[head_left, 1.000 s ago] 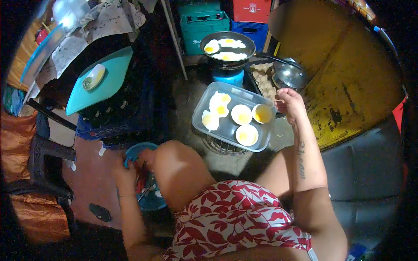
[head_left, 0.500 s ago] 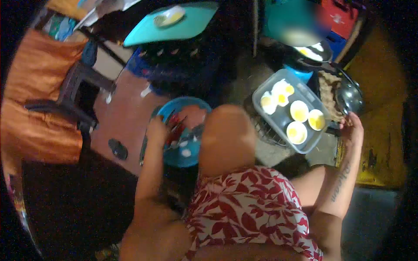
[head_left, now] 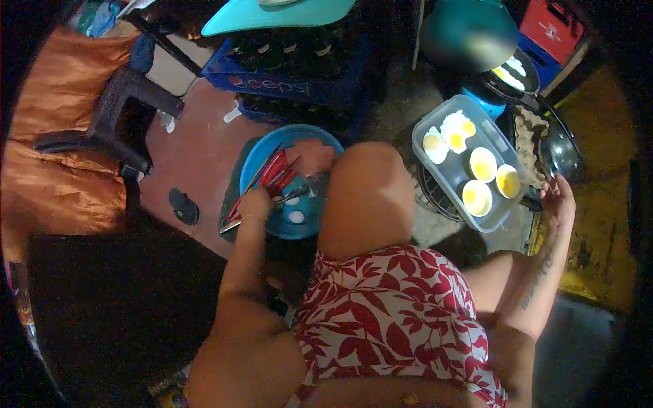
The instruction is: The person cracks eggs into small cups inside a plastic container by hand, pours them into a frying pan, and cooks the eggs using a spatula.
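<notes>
Utensils [head_left: 272, 178] are being gripped in the left hand [head_left: 255, 204] right now, over the blue basin [head_left: 262, 153] that is sitting on the floor beside the person's knee. That grip is being kept closed around a bundle of red-handled pieces, with the metal ends being angled down into the basin, probably so that they can be sorted or rinsed without being lifted clear. Exactly how many pieces are being held cannot be told. A small white object [head_left: 296, 217] is lying in the basin just beside the grip, apart from it.

Over on the other side, the right hand [head_left: 559, 199] is being held loosely open with nothing in it, fingers spread, just beside the clear tray [head_left: 500, 219]. Fried eggs [head_left: 451, 131] and small round bowls of egg [head_left: 483, 163] are being kept together in that tray, seemingly so that finished food stays within easy reach of the pan [head_left: 510, 75] on its blue burner [head_left: 484, 100]. A metal lid [head_left: 561, 153] is resting near the right hand, well apart from the left grip.

A blue crate [head_left: 292, 71] is being used as a stand behind the basin, with a teal board [head_left: 286, 13] being carried on top. A dark stool [head_left: 112, 119] is standing farther left.
</notes>
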Tool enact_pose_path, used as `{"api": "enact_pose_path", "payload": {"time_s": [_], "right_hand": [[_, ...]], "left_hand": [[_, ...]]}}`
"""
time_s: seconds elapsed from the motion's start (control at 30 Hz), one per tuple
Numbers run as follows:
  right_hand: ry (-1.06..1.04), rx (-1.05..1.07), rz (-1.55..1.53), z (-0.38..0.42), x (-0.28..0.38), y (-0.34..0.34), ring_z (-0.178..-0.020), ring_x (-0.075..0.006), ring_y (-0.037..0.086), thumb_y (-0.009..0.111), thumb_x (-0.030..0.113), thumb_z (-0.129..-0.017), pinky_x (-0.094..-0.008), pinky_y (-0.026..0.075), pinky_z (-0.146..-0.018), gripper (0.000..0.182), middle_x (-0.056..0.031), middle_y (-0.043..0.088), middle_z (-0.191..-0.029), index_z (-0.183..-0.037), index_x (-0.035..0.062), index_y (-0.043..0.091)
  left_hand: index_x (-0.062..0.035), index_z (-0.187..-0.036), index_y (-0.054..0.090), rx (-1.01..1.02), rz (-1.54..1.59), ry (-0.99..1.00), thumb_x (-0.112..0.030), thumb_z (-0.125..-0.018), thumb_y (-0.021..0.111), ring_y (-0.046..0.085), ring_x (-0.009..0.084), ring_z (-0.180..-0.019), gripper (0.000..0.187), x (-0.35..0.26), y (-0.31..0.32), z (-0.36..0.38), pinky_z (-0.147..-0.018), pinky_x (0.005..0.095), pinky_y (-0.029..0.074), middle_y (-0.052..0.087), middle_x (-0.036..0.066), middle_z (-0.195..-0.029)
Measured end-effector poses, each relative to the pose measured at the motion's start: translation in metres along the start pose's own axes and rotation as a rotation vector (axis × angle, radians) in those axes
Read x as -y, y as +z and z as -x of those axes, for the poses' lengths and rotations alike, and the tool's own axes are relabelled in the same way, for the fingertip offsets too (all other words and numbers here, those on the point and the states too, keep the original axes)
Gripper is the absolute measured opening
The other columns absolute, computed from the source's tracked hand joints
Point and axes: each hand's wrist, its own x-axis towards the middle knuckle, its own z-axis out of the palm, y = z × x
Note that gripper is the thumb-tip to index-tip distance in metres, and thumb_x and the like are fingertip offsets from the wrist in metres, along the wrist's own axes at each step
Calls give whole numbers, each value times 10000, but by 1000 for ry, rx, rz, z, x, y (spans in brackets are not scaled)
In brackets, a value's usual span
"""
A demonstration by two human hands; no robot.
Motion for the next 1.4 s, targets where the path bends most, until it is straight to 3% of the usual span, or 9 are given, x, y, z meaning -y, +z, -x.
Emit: {"api": "enact_pose_path", "payload": {"time_s": [0.27,0.3,0.57,0.63,0.73,0.87,1.1,1.27,1.4], "right_hand": [[-51,-63,26,20,1,25,-680,-170,617,610,182,-922,-280,523,-564,221,-65,618,-861,-1095,46,600],[-56,-74,26,22,1,27,-670,-167,614,603,174,-922,-280,519,-553,209,-64,616,-853,-1087,46,597],[-78,-57,-17,26,4,27,-643,-141,598,619,152,-904,-258,492,-524,129,-41,612,-808,-998,69,589],[-72,-40,-52,27,6,26,-639,-155,586,625,152,-920,-261,481,-526,111,-50,599,-820,-974,68,576],[-85,-16,-56,29,9,22,-644,-151,590,628,154,-919,-259,477,-532,108,-51,610,-820,-967,73,575],[-89,-34,-42,34,12,24,-645,-140,592,634,167,-919,-255,474,-530,112,-51,615,-816,-968,84,577],[-52,-10,-24,32,11,29,-639,-134,599,630,171,-920,-243,483,-515,108,-40,618,-812,-964,84,583],[-64,100,86,51,6,62,-647,-89,594,640,161,-910,-205,480,-505,120,-33,631,-838,-977,65,617],[-74,402,284,61,-13,102,-704,-76,605,628,226,-945,-208,467,-545,221,3,649,-917,-1110,81,647]], "left_hand": [[-102,-1005,678,-282,-314,137,-280,-905,510,520,374,-1156,264,64,105,-16,-872,560,450,577,138,-1163],[-100,-1034,668,-300,-281,73,-269,-899,510,528,372,-1143,268,41,75,12,-877,558,445,589,130,-1147],[-60,-1037,614,-63,-361,177,-318,-891,525,604,402,-1079,309,66,72,6,-896,547,456,643,194,-1102],[-35,-1055,609,-165,-28,127,-323,-862,576,625,418,-1004,348,61,51,38,-874,517,488,652,221,-1035],[-16,-1089,609,-438,-79,280,-275,-852,594,629,451,-934,352,133,110,19,-810,514,503,654,246,-957],[0,-1078,619,-343,233,273,-257,-850,603,639,425,-834,344,82,45,80,-745,492,504,653,242,-895],[48,-947,616,-389,723,578,-92,-886,595,586,211,-756,153,-28,2,67,-690,347,478,622,114,-821],[27,-1169,600,-311,794,782,-88,-899,591,603,189,-801,294,-191,-128,94,-750,315,488,646,114,-920],[-33,-1218,576,-104,739,944,-83,-904,601,603,145,-797,319,-292,-192,121,-688,271,495,640,79,-962]]}}
